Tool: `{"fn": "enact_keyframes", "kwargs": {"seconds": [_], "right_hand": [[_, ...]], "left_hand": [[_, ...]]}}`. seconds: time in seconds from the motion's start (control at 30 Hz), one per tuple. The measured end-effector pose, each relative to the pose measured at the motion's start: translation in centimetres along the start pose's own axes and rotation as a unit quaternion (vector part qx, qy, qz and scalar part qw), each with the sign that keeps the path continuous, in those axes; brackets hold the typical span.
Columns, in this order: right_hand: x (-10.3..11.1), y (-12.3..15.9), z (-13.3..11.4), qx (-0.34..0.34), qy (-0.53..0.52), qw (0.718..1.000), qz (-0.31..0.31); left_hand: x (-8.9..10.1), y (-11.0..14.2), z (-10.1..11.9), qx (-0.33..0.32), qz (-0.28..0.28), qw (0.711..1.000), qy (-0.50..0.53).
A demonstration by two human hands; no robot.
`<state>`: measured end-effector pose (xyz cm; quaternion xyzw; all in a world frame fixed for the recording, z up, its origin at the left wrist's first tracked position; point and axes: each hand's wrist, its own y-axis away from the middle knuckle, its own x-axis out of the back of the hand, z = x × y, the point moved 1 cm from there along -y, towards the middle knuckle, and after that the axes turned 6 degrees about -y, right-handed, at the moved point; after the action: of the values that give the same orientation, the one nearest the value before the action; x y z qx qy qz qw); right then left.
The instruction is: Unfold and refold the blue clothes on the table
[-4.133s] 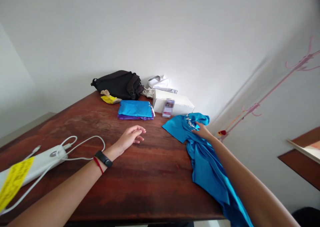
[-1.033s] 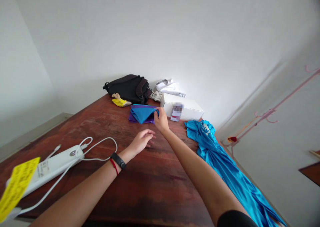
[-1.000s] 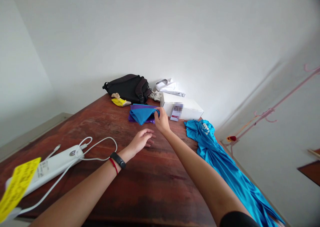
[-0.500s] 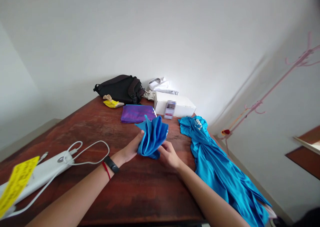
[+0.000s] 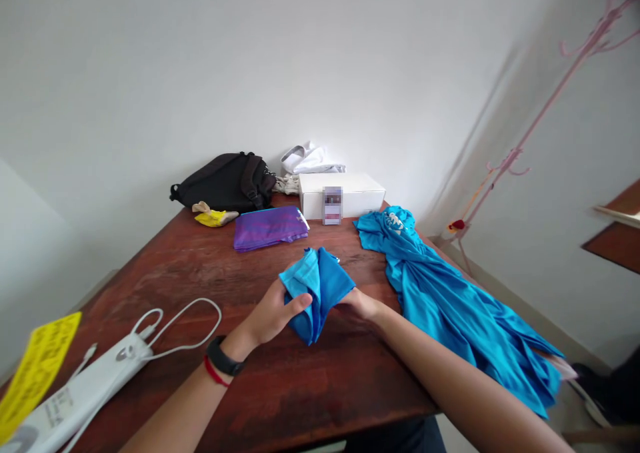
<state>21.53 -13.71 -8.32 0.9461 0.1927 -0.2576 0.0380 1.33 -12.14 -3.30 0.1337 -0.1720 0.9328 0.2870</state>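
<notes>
Between my two hands, above the wooden table (image 5: 260, 393), is a folded blue cloth (image 5: 320, 290), lighter blue on its left part and darker on its right. My left hand (image 5: 273, 310) grips the left side, thumb lying across the front and the other fingers behind the fabric. On the right edge, my right hand (image 5: 355, 303) holds from beneath, its fingers mostly hidden by the cloth. A second blue garment (image 5: 445, 326) with a white print lies spread along the table's right side. Beyond my hands rests a folded purple cloth (image 5: 270, 230).
A white box (image 5: 363, 196) with a small card (image 5: 332, 206) against it stands at the back, beside a black bag (image 5: 225, 183) and a yellow cloth item (image 5: 215, 218). At left lies a white power strip (image 5: 95, 386) with cables. A pink coat stand (image 5: 545, 110) leans rightward.
The blue cloth has turned and its fanned folds have closed into a flatter bundle. My left thumb now presses on its front, and my right hand has moved slightly right.
</notes>
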Motion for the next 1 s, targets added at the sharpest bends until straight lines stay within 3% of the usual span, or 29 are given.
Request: {"fn": "enact_keyframes", "kwargs": {"seconds": [0.2,0.43,1.0], "right_hand": [[-0.2,0.3,-0.3,-0.018,-0.014,0.999,-0.027],[-0.5,0.8,-0.3,-0.032,-0.007,0.99,-0.138],[-1.7,0.6,-0.4,-0.077,-0.064,0.993,-0.069]], "left_hand": [[0.0,-0.8,-0.4,0.025,0.048,0.998,-0.021],[0.3,-1.0,-0.3,-0.016,0.061,0.996,-0.07],[0.1,-1.1,0.0,-0.027,0.038,0.998,-0.044]]}}
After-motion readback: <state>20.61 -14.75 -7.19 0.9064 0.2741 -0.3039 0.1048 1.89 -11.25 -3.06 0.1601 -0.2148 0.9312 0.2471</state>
